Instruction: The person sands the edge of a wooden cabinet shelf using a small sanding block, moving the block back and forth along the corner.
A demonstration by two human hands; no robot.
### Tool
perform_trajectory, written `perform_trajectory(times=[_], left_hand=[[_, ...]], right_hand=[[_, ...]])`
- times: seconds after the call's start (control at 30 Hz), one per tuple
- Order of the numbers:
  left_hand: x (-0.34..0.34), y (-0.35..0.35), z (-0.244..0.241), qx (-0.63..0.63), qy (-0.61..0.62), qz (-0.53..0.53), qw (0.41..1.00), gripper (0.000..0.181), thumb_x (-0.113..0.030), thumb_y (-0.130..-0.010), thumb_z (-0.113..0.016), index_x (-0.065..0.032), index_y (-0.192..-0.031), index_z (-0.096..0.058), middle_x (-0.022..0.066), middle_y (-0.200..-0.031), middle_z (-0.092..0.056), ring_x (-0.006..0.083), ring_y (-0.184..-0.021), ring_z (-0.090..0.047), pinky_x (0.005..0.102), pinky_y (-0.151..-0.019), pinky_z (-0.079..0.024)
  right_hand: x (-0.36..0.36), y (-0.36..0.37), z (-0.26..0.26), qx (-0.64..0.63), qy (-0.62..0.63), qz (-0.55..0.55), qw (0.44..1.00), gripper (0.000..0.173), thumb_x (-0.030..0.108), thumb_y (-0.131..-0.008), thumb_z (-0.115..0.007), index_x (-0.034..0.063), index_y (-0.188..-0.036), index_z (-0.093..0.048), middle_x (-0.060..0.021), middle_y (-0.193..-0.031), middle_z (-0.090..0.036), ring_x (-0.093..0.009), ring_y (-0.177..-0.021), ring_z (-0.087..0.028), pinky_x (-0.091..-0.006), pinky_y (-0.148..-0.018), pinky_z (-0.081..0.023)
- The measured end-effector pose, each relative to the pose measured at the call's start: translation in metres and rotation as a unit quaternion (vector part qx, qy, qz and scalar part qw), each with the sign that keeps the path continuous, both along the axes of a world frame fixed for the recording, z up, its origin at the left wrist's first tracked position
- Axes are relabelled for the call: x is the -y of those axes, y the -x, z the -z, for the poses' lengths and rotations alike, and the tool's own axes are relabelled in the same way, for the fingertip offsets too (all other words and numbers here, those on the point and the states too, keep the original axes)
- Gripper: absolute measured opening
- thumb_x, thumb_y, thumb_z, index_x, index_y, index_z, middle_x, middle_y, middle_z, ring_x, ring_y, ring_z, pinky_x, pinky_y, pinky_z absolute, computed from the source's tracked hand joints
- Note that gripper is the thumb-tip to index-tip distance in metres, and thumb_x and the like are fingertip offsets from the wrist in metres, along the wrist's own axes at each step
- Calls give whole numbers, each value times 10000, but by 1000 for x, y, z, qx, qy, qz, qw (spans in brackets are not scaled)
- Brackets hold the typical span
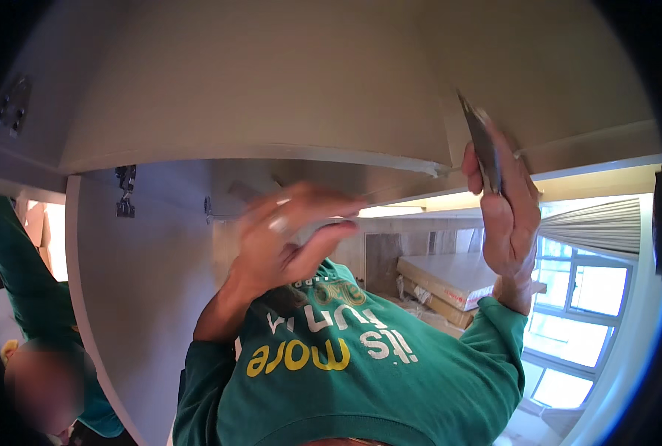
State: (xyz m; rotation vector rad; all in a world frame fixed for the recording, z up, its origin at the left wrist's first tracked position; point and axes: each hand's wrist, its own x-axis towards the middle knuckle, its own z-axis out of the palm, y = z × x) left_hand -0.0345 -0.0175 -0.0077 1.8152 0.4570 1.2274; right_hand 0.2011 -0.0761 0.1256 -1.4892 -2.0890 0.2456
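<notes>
My right hand [509, 217] grips a thin, flat metal blade, which looks like a putty knife or scraper [484, 145]. Its tip points up and away from me, near the corner of a cabinet panel [559, 83]. The tool's handle is hidden in my palm. My left hand [292, 240] hangs in front of my chest, blurred by motion, thumb and fingers apart with nothing visible between them. Whitish spots show on its fingers. Between my hands and the broad cabinet panel [264, 78] runs its lower edge [308, 153], with a whitish ragged strip near the right corner [428, 166].
A cabinet side panel or door [141, 290] stands at left, bearing a metal hinge [125, 192]; another hinge [13, 108] sits farther left. Beyond it is another person in a green sleeve [30, 279]. Flat cartons [448, 276] lie behind, by a window [593, 290].
</notes>
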Motion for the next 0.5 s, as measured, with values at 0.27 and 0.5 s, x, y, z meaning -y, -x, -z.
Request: perform_trajectory(times=[0.27,0.5], left_hand=[[-40,-31,-5,-186,-384,-315,848,312,-171,-752,-797,-236,-1054,-749,-75,-1070,-682,128,-994,-634,348,-916,-401],[-46,-33,5,-119,-395,-293,862,262,-160,-745,-784,-209,-999,-738,-47,-1050,-677,118,-953,-633,294,-888,-355]], right_hand=[[41,1,65,-194,113,38,974,556,261,-956,-528,-35,-1425,-480,-169,-911,-569,-276,-775,-520,-368,-734,-444],[61,11,103,-245,129,61,959,540,173,-932,-507,-13,-1438,-475,-155,-906,-565,-271,-816,-528,-359,-783,-447]])
